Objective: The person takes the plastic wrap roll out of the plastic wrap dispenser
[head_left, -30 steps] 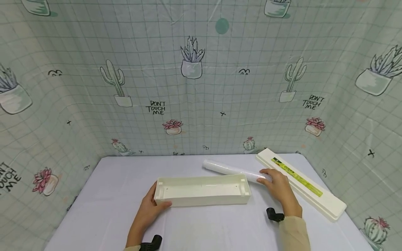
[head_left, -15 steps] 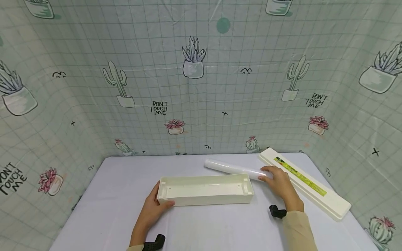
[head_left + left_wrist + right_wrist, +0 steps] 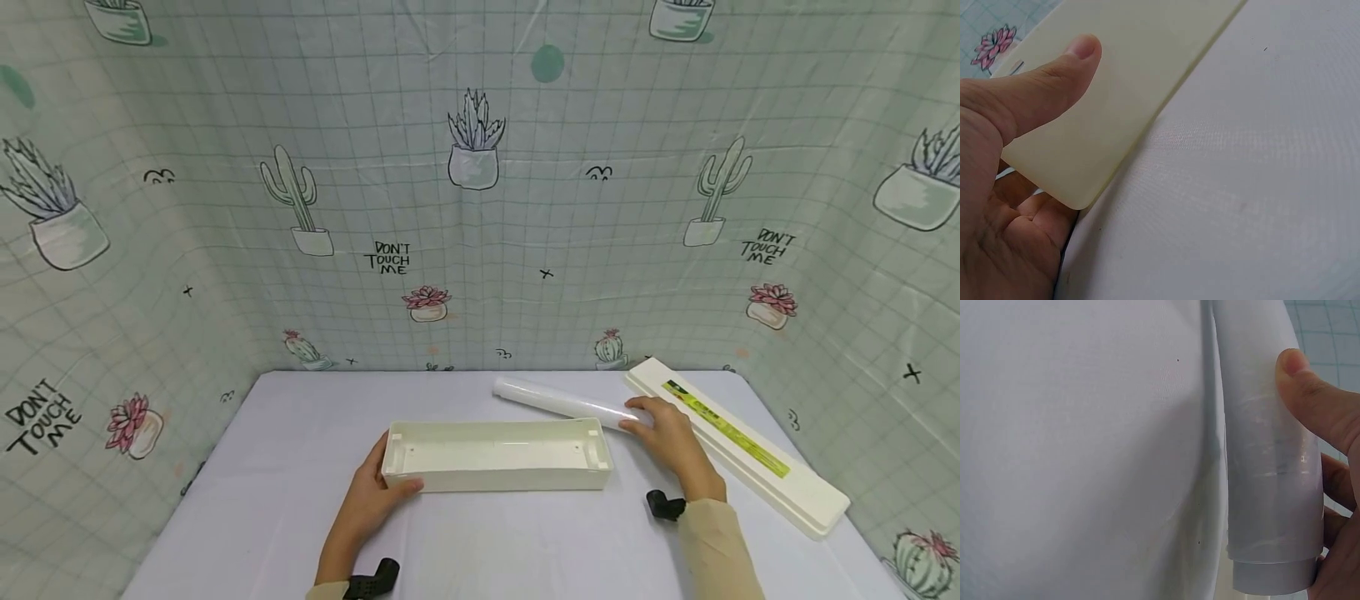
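A cream plastic box (image 3: pixel 517 481), long and open-topped, sits on the table in the head view. At its left end my left hand (image 3: pixel 366 496) grips it. The left wrist view has the thumb (image 3: pixel 1054 84) flat along the box's front wall (image 3: pixel 1141 69), and the other fingers bend around the end. Behind the box lies a roll of clear plastic wrap (image 3: pixel 551 400), slanting away to the left. My right hand (image 3: pixel 670 437) holds the near right end of this roll. In the right wrist view the thumb (image 3: pixel 1310 387) lies on the roll (image 3: pixel 1269 456); the other fingers are partly hidden.
A long cream lid (image 3: pixel 750 458) with a yellow-green label lies diagonally on the right of the table. White cloth covers the table (image 3: pixel 255 492). A cactus-print curtain (image 3: pixel 480 225) stands behind and on both sides.
Everything in the head view has shifted slightly to the right together. Both hands keep their holds, and the box, roll and lid stay in place relative to each other.
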The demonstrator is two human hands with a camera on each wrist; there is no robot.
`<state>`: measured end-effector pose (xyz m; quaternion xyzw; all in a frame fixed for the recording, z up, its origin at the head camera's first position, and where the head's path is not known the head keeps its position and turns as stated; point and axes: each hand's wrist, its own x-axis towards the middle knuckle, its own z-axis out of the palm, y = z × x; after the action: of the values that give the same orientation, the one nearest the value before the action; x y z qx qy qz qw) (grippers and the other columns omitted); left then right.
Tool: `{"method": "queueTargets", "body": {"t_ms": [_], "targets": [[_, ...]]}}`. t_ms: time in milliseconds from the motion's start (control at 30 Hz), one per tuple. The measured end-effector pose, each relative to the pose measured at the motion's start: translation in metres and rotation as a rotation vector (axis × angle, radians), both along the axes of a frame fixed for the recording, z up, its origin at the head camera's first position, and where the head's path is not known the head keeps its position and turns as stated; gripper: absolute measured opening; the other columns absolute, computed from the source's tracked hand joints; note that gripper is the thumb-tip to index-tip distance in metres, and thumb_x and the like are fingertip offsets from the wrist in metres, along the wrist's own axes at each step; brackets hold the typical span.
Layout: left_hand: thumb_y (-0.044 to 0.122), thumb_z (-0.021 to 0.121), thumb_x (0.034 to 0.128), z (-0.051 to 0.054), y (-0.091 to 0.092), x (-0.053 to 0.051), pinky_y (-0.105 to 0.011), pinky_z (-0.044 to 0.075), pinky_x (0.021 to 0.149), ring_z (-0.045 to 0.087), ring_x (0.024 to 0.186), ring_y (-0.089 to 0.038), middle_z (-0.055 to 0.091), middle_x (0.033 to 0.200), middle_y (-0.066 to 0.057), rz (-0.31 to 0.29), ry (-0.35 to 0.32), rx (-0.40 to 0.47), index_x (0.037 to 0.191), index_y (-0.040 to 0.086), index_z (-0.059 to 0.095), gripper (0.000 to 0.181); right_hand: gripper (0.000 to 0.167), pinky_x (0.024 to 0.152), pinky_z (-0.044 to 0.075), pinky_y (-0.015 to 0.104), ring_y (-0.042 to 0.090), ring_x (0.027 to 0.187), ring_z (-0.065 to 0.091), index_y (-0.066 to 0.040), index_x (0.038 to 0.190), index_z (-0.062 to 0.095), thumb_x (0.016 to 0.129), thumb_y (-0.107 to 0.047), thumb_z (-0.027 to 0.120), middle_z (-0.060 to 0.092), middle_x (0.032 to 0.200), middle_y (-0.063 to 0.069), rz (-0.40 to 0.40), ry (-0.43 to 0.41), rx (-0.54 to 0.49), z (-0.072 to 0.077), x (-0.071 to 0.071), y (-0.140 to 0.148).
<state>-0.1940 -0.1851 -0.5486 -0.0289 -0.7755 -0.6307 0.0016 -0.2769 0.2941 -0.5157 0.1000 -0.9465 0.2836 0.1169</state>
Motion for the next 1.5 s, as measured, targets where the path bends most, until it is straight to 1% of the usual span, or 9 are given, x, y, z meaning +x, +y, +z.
{"method": "queueTargets", "body": {"t_ms": [267, 400, 533, 733, 800, 1133, 1233, 1367, 1500], "targets": [[0.018, 0.088, 0.0830, 0.000, 0.000, -0.001, -0.008, 0.039, 0.099, 0.040, 0.149, -0.035, 0.032, 0.166, -0.018, 0.005, -0.001, 0.001, 0.166, 0.007, 0.017, 0.110, 0.038, 0.103, 0.044, 0.062, 0.048, 0.122, 0.059, 0.003, 0.123, 0.068, 0.093, -0.019, 0.077, 0.068, 0.125, 0.027, 0.010, -0.017, 0.002, 0.001, -0.005, 0.000], [0.018, 0.088, 0.0831, 0.001, 0.001, -0.001, -0.013, 0.041, 0.102, 0.042, 0.147, -0.035, 0.032, 0.166, -0.019, 0.006, 0.005, -0.001, 0.165, 0.007, 0.018, 0.108, 0.037, 0.103, 0.044, 0.063, 0.049, 0.122, 0.059, 0.004, 0.122, 0.068, 0.094, -0.018, 0.076, 0.068, 0.124, 0.028, 0.011, -0.032, 0.006, -0.001, -0.006, 0.000], [0.017, 0.088, 0.0833, 0.001, 0.001, -0.001, -0.018, 0.042, 0.105, 0.042, 0.148, -0.036, 0.033, 0.166, -0.020, 0.001, 0.006, -0.002, 0.165, 0.005, 0.018, 0.108, 0.036, 0.101, 0.045, 0.063, 0.049, 0.119, 0.060, 0.004, 0.120, 0.068, 0.092, -0.017, 0.078, 0.069, 0.122, 0.028, 0.013, -0.010, 0.008, -0.003, -0.008, 0.001], [0.016, 0.088, 0.0826, 0.001, 0.002, 0.000, -0.015, 0.042, 0.103, 0.042, 0.147, -0.036, 0.033, 0.166, -0.019, -0.002, -0.005, 0.016, 0.165, 0.006, 0.018, 0.109, 0.036, 0.100, 0.045, 0.063, 0.049, 0.118, 0.062, 0.004, 0.120, 0.068, 0.091, -0.016, 0.078, 0.069, 0.120, 0.028, 0.020, 0.019, 0.018, -0.005, -0.011, 0.002], [0.016, 0.088, 0.0824, 0.001, 0.002, 0.000, -0.016, 0.043, 0.104, 0.043, 0.147, -0.036, 0.033, 0.165, -0.020, 0.000, -0.002, 0.012, 0.165, 0.006, 0.018, 0.109, 0.037, 0.100, 0.045, 0.064, 0.049, 0.119, 0.061, 0.004, 0.120, 0.068, 0.091, -0.014, 0.078, 0.069, 0.122, 0.029, 0.023, 0.020, 0.017, -0.005, -0.012, 0.003], [0.017, 0.088, 0.0832, 0.001, 0.002, -0.001, -0.027, 0.044, 0.109, 0.044, 0.146, -0.035, 0.034, 0.165, -0.020, 0.004, 0.004, -0.013, 0.165, 0.006, 0.019, 0.107, 0.036, 0.104, 0.043, 0.063, 0.050, 0.124, 0.058, 0.004, 0.123, 0.066, 0.093, -0.013, 0.076, 0.066, 0.127, 0.028, 0.009, -0.022, -0.009, -0.005, -0.015, 0.003], [0.018, 0.088, 0.0832, 0.001, 0.001, -0.001, -0.025, 0.044, 0.109, 0.044, 0.146, -0.036, 0.034, 0.165, -0.019, 0.000, -0.005, -0.014, 0.165, 0.006, 0.018, 0.109, 0.036, 0.104, 0.043, 0.063, 0.049, 0.125, 0.057, 0.004, 0.124, 0.066, 0.093, -0.014, 0.075, 0.066, 0.128, 0.028, 0.009, -0.029, -0.026, -0.007, -0.015, 0.004], [0.019, 0.088, 0.0827, 0.000, 0.001, -0.002, -0.021, 0.042, 0.108, 0.042, 0.147, -0.035, 0.033, 0.166, -0.018, 0.000, -0.021, -0.011, 0.166, 0.009, 0.016, 0.110, 0.036, 0.103, 0.044, 0.061, 0.048, 0.122, 0.060, 0.004, 0.122, 0.067, 0.092, -0.014, 0.077, 0.068, 0.124, 0.027, 0.016, -0.009, -0.040, -0.008, -0.016, 0.005], [0.020, 0.088, 0.0832, 0.000, 0.002, -0.002, -0.024, 0.043, 0.108, 0.042, 0.147, -0.035, 0.034, 0.165, -0.018, 0.006, -0.020, -0.011, 0.166, 0.009, 0.018, 0.109, 0.037, 0.103, 0.044, 0.061, 0.048, 0.121, 0.060, 0.004, 0.121, 0.068, 0.091, -0.015, 0.078, 0.069, 0.123, 0.026, 0.009, -0.009, -0.050, -0.007, -0.015, 0.004]]}}
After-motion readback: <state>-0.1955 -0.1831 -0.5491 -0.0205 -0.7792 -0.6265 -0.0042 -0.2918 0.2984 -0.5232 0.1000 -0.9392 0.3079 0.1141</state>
